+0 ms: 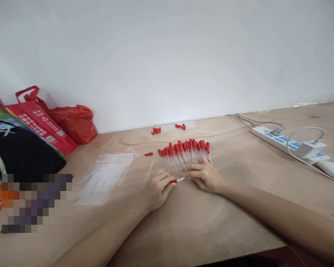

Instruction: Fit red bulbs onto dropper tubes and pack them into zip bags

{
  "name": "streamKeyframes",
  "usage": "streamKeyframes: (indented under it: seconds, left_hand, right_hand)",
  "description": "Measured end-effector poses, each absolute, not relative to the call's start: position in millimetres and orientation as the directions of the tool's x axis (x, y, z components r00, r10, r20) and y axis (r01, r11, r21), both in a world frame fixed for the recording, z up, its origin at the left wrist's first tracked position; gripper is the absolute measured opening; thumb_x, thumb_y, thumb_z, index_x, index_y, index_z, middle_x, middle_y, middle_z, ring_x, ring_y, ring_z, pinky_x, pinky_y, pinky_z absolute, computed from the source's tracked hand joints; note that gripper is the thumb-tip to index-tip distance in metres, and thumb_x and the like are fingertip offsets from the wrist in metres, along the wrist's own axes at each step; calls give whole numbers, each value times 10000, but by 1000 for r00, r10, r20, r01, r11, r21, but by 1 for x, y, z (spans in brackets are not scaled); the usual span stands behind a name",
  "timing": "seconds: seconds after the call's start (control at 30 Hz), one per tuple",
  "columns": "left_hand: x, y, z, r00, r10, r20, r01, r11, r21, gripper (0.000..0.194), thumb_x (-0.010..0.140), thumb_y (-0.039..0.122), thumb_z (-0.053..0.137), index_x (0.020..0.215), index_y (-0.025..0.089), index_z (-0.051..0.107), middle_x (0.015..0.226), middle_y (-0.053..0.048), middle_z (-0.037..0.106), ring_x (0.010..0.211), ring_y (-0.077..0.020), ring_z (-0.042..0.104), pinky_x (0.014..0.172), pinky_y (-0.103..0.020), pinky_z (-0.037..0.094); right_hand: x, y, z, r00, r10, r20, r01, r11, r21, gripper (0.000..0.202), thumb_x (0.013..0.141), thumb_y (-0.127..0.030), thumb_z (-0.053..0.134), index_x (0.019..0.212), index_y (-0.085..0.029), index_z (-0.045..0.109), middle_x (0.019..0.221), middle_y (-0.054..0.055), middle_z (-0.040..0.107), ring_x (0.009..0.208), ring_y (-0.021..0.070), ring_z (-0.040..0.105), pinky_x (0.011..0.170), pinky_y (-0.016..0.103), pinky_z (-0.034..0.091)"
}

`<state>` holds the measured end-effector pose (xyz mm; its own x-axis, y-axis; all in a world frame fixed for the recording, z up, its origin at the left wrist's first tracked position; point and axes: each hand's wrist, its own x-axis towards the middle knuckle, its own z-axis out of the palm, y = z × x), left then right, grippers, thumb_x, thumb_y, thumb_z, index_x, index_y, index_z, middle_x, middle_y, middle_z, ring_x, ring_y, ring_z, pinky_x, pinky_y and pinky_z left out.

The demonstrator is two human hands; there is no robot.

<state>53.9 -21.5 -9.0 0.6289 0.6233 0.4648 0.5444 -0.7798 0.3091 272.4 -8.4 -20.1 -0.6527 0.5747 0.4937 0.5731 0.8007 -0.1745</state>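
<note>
Between my two hands lies a glass dropper (180, 179), nearly level, its red rubber bulb toward the left. My left hand (160, 187) is closed on the red bulb end. The fingers of my right hand (204, 175) pinch the clear tube at its other end. Just beyond my hands, a row of droppers (183, 152) lies side by side, red bulbs pointing away from me. A loose red bulb (149, 154) rests to the left of the row, and a bare glass tube (149, 170) lies near my left hand.
Clear zip bags (97, 181) lie flat on the left of the wooden table. More red bulbs (156, 130) sit by a bag near the wall. A power strip (286, 141) with cables is at right; a red plastic bag (72, 122) and a black bag (25, 154) stand at left.
</note>
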Motion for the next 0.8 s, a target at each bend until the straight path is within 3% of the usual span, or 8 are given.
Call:
streamKeyframes:
  seconds: [0.43, 0.8]
  left_hand:
    - [55, -23, -9, 646, 626, 436, 571, -776, 269, 231, 854, 263, 389, 772, 178, 587, 711, -30, 582, 702, -145, 502, 686, -305, 400]
    - [57, -26, -6, 658, 596, 460, 537, -800, 268, 190, 838, 233, 412, 752, 165, 567, 718, -40, 566, 719, -150, 491, 680, -285, 405]
  right_hand:
    - [265, -16, -20, -653, 512, 558, 592, 805, -46, 242, 816, -174, 379, 862, -188, 616, 662, 19, 573, 559, 110, 439, 622, 301, 187]
    - [253, -21, -19, -669, 567, 480, 571, 806, -156, 246, 837, -180, 341, 771, -154, 577, 659, 24, 576, 564, 114, 416, 629, 291, 198]
